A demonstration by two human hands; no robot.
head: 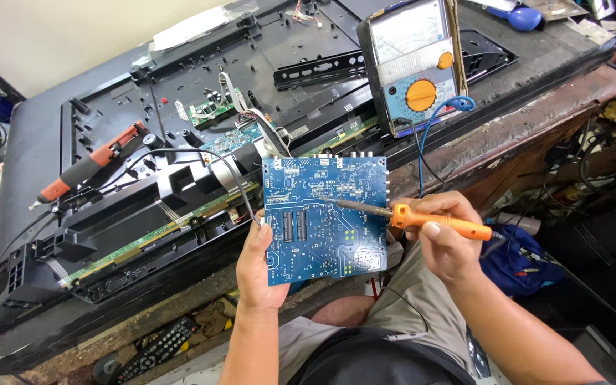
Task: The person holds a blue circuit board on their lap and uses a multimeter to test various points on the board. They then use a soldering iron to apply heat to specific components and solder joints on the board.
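My left hand point(257, 269) grips a blue circuit board point(324, 217) by its lower left edge and holds it tilted over my lap. In my right hand point(445, 237) is an orange-handled soldering iron point(436, 222), held like a pen. Its metal tip rests on the upper middle of the board. Behind the board lies an opened flat television point(180, 157) with its back panel off, showing small green boards and ribbon cables.
An analog multimeter point(416, 64) with an orange dial stands at the back right, with blue and black leads hanging. An orange and black tool point(87, 167) lies on the television at left. A remote control point(155, 349) lies below. A blue bag point(522, 260) sits at right.
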